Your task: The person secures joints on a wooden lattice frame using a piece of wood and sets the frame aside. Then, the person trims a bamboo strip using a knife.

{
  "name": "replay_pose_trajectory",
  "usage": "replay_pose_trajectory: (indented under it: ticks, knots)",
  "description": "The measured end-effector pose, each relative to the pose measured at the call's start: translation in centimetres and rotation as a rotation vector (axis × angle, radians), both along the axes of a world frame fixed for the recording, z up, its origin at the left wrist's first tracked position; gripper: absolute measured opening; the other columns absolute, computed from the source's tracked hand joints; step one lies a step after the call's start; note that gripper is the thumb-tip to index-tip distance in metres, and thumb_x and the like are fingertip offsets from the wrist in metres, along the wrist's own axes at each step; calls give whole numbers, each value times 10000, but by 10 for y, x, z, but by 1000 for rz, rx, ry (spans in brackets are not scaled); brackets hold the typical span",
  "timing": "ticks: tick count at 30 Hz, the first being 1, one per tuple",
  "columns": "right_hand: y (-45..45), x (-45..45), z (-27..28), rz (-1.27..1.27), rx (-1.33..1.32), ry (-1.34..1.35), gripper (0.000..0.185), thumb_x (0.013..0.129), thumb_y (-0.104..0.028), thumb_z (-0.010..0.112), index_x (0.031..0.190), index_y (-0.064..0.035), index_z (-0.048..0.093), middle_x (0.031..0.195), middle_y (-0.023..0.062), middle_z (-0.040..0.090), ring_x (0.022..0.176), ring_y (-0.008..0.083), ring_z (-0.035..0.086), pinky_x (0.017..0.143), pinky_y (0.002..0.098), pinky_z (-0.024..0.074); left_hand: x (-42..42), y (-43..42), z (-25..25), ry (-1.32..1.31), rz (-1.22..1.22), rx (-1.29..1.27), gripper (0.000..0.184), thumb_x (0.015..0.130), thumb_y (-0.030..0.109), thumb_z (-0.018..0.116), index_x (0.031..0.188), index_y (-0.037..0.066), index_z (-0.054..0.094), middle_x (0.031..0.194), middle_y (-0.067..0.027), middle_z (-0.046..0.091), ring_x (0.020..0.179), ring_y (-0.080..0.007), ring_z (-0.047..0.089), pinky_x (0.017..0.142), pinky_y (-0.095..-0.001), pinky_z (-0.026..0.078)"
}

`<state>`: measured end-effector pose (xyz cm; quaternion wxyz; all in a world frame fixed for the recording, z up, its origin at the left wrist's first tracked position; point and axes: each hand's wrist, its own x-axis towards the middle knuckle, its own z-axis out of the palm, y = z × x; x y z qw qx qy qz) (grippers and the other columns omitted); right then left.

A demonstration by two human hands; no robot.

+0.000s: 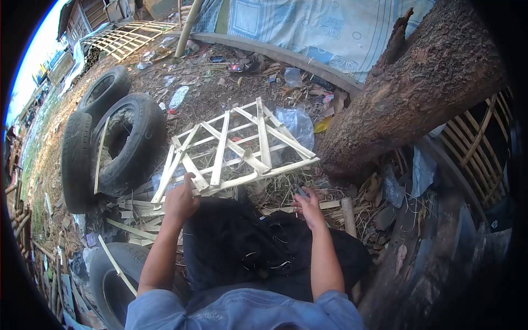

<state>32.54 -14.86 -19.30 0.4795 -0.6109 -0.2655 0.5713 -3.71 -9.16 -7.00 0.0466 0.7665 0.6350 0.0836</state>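
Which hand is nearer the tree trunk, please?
Right: the right hand is apart from the tree trunk, short of its base; the left hand is farther left, at the slatted frame.

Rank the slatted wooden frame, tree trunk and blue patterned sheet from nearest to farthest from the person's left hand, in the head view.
1. Slatted wooden frame: at the left hand, reaching forward and right.
2. Tree trunk: on the right, beyond the frame's right end.
3. Blue patterned sheet: in the background, at the top.
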Motion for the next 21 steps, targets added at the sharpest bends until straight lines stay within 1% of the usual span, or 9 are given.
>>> replay_pose_trajectory:
  ticks: [5, 6, 7, 10, 13, 14, 19, 20, 21]
  knots:
    - [4, 3, 3, -35, 41, 176, 458, 962, -289, 551, 1345, -88, 402, 1029, 127, 604, 869, 203, 647, 674, 310, 532, -33, -5, 23, 4, -45, -5, 499, 734, 107, 635, 1184, 123, 422, 746, -189, 640, 721, -414, 626, 646, -500, 468]
    - [4, 3, 3, -11, 61, 150, 493, 986, -369, 493, 1363, -72, 380, 1026, 145, 604, 867, 220, 647, 692, 327, 534, -40, -5, 26, 6, -62, -7, 497, 733, 104, 636, 1182, 122, 425, 736, -183, 636, 709, -409, 623, 634, -494, 464]
    - [5, 3, 3, -17, 56, 157, 493, 986, -369, 493, 1363, -72, 380, 1026, 145, 604, 867, 220, 647, 692, 327, 534, -47, -5, 28, 8, -76, -9, 494, 732, 101, 637, 1180, 121, 429, 725, -177, 632, 698, -405, 621, 621, -489, 461]
    - [6, 2, 6, -103, 50, 379, 619, 1002, -499, 377, 1408, -35, 320, 1063, 190, 595, 889, 262, 640, 765, 385, 534, -68, -5, 39, -2, -137, 22, 478, 729, 88, 648, 1157, 112, 438, 646, -136, 594, 655, -397, 602, 587, -478, 442]
    - [5, 3, 13, -55, 43, 449, 632, 1000, -518, 355, 1408, -37, 320, 1152, 222, 567, 960, 284, 625, 795, 400, 531, -85, -5, 55, -43, -134, -5, 482, 715, 75, 674, 1139, 106, 446, 633, -133, 591, 647, -403, 591, 576, -486, 416]
    - [5, 0, 16, -76, 42, 473, 669, 978, -540, 414, 1413, -40, 323, 1038, 167, 611, 900, 240, 630, 780, 374, 523, -88, -6, 61, -66, -132, -7, 478, 717, 77, 673, 1138, 105, 449, 632, -135, 590, 644, -402, 590, 572, -486, 411]
    - [2, -10, 7, 63, 44, 512, 648, 974, -510, 449, 1422, -58, 325, 1061, 161, 617, 934, 244, 631, 813, 373, 515, -108, -4, 85, -66, -131, -29, 541, 622, 5, 609, 1140, 83, 472, 610, -141, 570, 625, -391, 563, 562, -463, 400]
    - [1, -14, 7, 104, 43, 547, 638, 971, -484, 476, 1423, -60, 327, 1071, 153, 621, 950, 240, 632, 820, 371, 514, -108, -4, 87, -77, -131, -10, 512, 619, 2, 614, 1114, 72, 502, 661, -138, 587, 705, -372, 570, 644, -443, 419]
    - [1, -17, 8, 147, 43, 581, 629, 968, -459, 503, 1424, -62, 330, 1081, 146, 624, 967, 236, 633, 827, 370, 512, -107, -3, 88, -79, -129, -12, 512, 619, 2, 614, 1114, 72, 502, 661, -138, 587, 705, -372, 570, 644, -443, 419]
